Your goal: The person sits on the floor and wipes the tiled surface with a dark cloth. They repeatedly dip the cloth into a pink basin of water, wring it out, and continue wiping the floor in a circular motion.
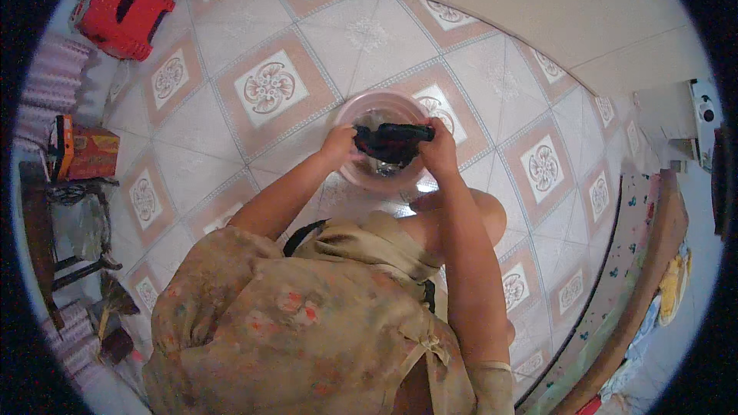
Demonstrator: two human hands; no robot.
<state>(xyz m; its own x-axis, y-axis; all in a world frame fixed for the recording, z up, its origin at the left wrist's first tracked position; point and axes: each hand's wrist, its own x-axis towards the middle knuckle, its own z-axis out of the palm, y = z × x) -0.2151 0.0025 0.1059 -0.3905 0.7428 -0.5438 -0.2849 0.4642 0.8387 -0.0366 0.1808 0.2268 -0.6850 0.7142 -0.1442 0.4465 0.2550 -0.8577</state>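
A round pink plastic basin stands on the tiled floor before me, with what looks like water in it. Across its opening a dark cloth item, bunched and stretched sideways, is held between my hands. My left hand grips its left end at the basin's left rim. On the right, my right hand pinches the other end near the basin's right rim. The lower part of the cloth hangs into the basin, and its exact shape cannot be told.
A red plastic stool is at the upper left. Below it, a box rests on a dark stand. A bed edge with patterned cloth curves along the right. A wall runs behind the floor at the top.
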